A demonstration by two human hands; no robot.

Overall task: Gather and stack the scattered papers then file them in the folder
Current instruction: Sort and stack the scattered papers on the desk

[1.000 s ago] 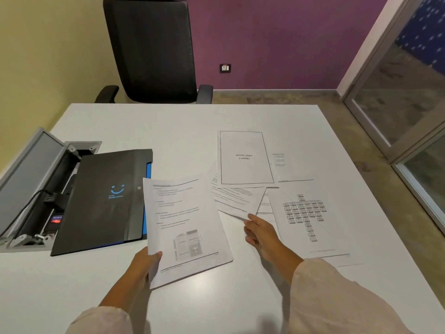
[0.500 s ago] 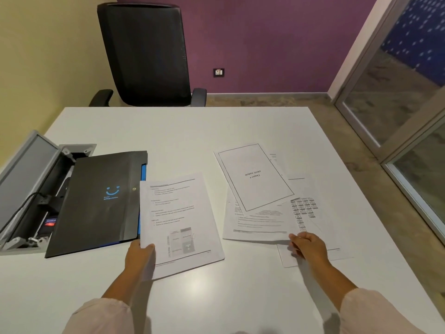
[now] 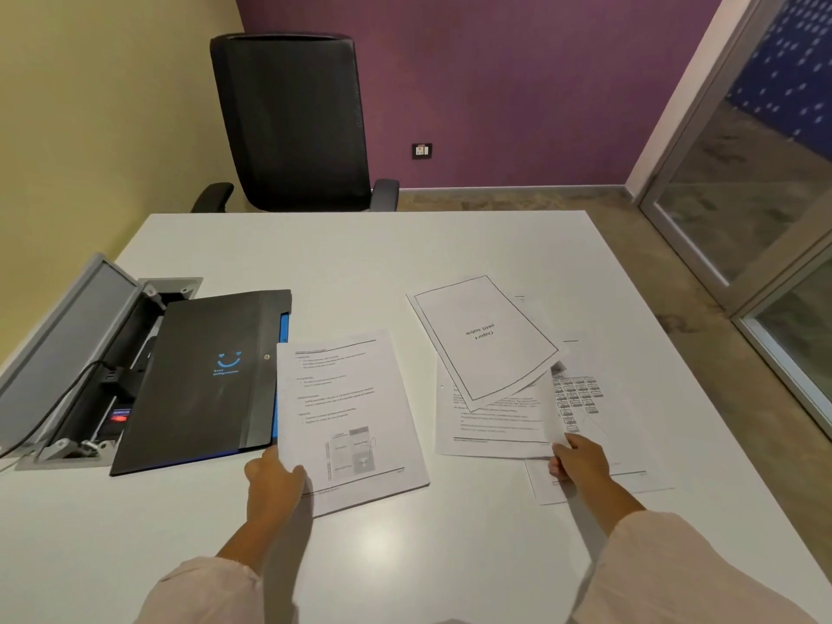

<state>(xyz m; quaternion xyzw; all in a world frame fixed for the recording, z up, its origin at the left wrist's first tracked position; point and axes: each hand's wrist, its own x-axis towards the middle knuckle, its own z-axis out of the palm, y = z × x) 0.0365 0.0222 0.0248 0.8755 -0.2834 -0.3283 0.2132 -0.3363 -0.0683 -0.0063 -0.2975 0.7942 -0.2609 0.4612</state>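
— Pinched at its near left corner, that gathered stack of papers (image 3: 349, 421) sits in the left hand (image 3: 274, 481), thumb on top and the other fingers hidden beneath. See it from your side?

— I do. Its left edge overlaps the right edge of the black folder (image 3: 202, 376), which lies shut on the white table (image 3: 405, 254) with a blue smile mark on its cover.

— And the right hand (image 3: 578, 463)?

— Fingers curled on the near right corner of the text sheet (image 3: 495, 425), pinching it. That sheet lies just right of the stack, with bare table between them.

— What is on top of it?

— A bordered title page (image 3: 484, 340), tilted, covering its far part. To the right a chart sheet (image 3: 578, 394) with small boxes shows from under both. Another sheet (image 3: 599, 481) pokes out below the right hand, nearest me; I cannot tell whether the fingers touch it too.

— Anything further back?

— One faint sheet edge (image 3: 522, 299) beyond the title page, mostly covered.

— And to the left of the folder?

— An open grey cable hatch (image 3: 67, 335) set in the table, lid raised, a black cable (image 3: 67, 398) running into it. The folder's left edge lies over its opening.

— Behind the table?

— A black office chair (image 3: 292, 123) against the purple wall (image 3: 517, 83), with a wall socket (image 3: 422, 150) low down, and a glass door (image 3: 743, 182) on the right.
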